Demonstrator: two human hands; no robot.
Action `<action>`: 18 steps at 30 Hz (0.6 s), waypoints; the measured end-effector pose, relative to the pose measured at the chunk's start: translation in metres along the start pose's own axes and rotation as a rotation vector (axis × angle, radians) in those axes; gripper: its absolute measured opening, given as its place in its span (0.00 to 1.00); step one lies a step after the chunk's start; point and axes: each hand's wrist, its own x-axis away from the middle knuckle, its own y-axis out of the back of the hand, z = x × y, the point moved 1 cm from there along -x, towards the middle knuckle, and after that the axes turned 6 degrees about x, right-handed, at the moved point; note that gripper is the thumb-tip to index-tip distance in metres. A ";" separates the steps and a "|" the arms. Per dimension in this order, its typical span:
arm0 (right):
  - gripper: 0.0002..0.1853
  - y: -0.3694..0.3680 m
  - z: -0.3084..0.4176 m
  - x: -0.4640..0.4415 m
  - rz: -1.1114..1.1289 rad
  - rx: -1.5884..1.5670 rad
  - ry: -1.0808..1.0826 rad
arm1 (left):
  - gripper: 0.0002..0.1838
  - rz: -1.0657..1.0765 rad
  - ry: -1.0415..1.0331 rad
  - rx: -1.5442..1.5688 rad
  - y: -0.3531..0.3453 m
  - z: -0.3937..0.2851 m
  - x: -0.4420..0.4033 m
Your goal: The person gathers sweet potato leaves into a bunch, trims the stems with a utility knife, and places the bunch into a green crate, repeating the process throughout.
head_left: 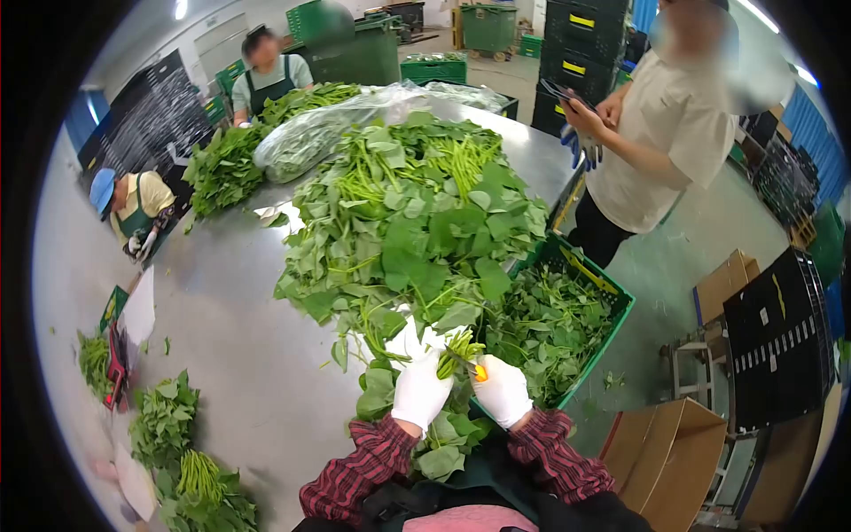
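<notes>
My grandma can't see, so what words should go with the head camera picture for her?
A white-gloved left hand holds green stems, while the gloved right hand holds an orange-handled tool close to them. Ahead, leafy greens are piled on a metal table, with a green crate of leaves at the right.

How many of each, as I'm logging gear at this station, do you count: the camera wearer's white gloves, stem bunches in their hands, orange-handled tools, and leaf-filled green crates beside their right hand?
White gloves: 2
Stem bunch: 1
Orange-handled tool: 1
Green crate: 1
Total: 5
</notes>
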 end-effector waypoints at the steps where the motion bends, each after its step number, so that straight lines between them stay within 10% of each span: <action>1: 0.07 -0.008 -0.011 0.000 0.014 0.017 -0.025 | 0.17 -0.022 -0.020 -0.008 -0.004 -0.004 -0.001; 5: 0.09 -0.037 -0.054 0.009 0.048 -0.092 -0.075 | 0.14 0.061 0.017 0.148 -0.020 -0.006 0.002; 9: 0.16 -0.089 -0.183 0.063 0.531 0.256 -0.427 | 0.09 0.093 0.219 0.494 -0.013 -0.006 0.010; 18: 0.11 0.025 -0.049 0.026 0.010 -0.075 -0.027 | 0.17 -0.035 -0.144 -0.155 -0.051 0.001 0.005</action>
